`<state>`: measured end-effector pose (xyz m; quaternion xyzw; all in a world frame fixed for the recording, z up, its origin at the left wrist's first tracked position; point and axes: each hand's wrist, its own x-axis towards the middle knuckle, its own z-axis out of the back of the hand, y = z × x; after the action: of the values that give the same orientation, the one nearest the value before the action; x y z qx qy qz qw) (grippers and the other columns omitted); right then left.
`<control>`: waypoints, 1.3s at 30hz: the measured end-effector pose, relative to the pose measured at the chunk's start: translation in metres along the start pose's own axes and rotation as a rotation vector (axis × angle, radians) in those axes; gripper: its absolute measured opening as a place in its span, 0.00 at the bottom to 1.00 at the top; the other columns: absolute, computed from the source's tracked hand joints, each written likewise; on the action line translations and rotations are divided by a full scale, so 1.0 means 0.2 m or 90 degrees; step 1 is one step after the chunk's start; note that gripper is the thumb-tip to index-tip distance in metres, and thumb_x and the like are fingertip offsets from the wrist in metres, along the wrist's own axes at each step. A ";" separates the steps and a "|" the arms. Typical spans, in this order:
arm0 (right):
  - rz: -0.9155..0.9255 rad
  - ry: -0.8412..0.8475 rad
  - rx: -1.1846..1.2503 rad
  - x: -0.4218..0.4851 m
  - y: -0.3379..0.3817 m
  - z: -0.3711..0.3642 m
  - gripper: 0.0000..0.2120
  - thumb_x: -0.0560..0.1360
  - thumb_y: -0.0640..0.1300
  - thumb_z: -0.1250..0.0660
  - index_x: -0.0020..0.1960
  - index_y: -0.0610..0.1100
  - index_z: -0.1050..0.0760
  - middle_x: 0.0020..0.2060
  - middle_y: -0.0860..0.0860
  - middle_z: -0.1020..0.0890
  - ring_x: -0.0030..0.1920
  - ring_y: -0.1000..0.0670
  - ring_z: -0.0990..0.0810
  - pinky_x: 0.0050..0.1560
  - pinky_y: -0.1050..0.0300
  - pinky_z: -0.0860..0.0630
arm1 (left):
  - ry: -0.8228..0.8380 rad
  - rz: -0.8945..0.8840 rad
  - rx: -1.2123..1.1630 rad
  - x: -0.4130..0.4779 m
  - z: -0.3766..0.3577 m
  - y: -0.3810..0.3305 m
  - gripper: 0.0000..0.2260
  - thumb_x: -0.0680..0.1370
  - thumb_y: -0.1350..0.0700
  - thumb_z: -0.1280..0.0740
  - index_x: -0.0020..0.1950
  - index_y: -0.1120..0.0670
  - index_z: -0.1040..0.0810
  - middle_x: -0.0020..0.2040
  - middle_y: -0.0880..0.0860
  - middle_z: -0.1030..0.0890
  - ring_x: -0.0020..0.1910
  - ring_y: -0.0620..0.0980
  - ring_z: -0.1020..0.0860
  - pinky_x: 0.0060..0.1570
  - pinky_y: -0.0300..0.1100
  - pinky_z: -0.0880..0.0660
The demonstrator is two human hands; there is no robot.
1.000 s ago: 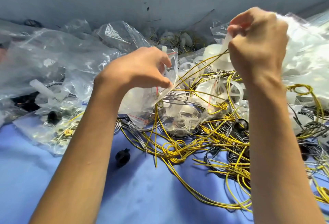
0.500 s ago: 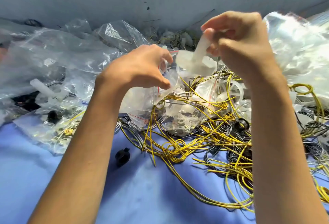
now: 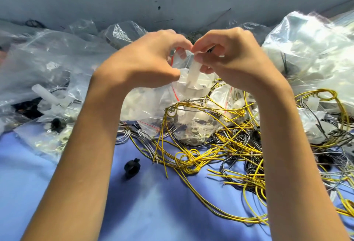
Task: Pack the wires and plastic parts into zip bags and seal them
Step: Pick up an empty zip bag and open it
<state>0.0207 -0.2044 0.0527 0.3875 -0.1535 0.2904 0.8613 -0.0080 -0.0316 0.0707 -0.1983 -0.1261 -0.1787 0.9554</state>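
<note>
Holding white plastic part (image 3: 193,72) at zip bag (image 3: 153,99) mouth
Left hand (image 3: 151,58) pinching bag rim, right hand (image 3: 229,57) gripping part; yellow wires (image 3: 191,156) heaped just below bag

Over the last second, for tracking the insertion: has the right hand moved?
Yes. The right hand, pinching a white plastic part, moved left toward the clear zip bag in the left hand, against the unmoved black plastic ring.
</note>
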 end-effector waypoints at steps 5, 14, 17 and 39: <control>0.033 0.073 0.087 0.01 0.04 -0.03 0.09 0.75 0.33 0.34 0.53 0.41 0.21 0.44 0.50 0.16 0.41 0.55 0.15 0.50 0.51 0.19 | -0.109 0.022 -0.047 0.02 -0.02 -0.03 0.18 0.71 0.63 0.37 0.57 0.48 0.22 0.46 0.47 0.29 0.35 0.38 0.30 0.35 0.25 0.37; 0.024 0.186 -0.016 0.01 0.03 -0.07 0.10 0.77 0.38 0.37 0.55 0.47 0.21 0.48 0.56 0.17 0.51 0.58 0.20 0.57 0.55 0.25 | -0.177 0.059 -0.070 0.02 0.00 -0.01 0.23 0.71 0.65 0.37 0.65 0.51 0.24 0.53 0.50 0.24 0.36 0.40 0.30 0.40 0.24 0.37; 0.020 0.219 -0.038 0.00 0.05 -0.06 0.10 0.77 0.40 0.37 0.47 0.54 0.22 0.42 0.59 0.19 0.47 0.58 0.20 0.55 0.55 0.24 | -0.174 0.059 -0.065 0.02 0.00 -0.02 0.23 0.71 0.65 0.37 0.65 0.51 0.24 0.56 0.51 0.23 0.38 0.43 0.32 0.40 0.27 0.36; -0.086 0.471 -0.329 -0.02 -0.03 -0.11 0.07 0.74 0.50 0.31 0.49 0.50 0.18 0.40 0.50 0.18 0.39 0.52 0.25 0.38 0.60 0.30 | -0.207 0.165 0.021 0.05 -0.05 0.06 0.11 0.72 0.62 0.38 0.53 0.57 0.25 0.59 0.58 0.25 0.57 0.57 0.27 0.54 0.42 0.31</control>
<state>0.0231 -0.1928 0.0329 0.0395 0.1228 0.3049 0.9436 0.0069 -0.0280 0.0613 -0.2231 -0.2553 -0.0181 0.9406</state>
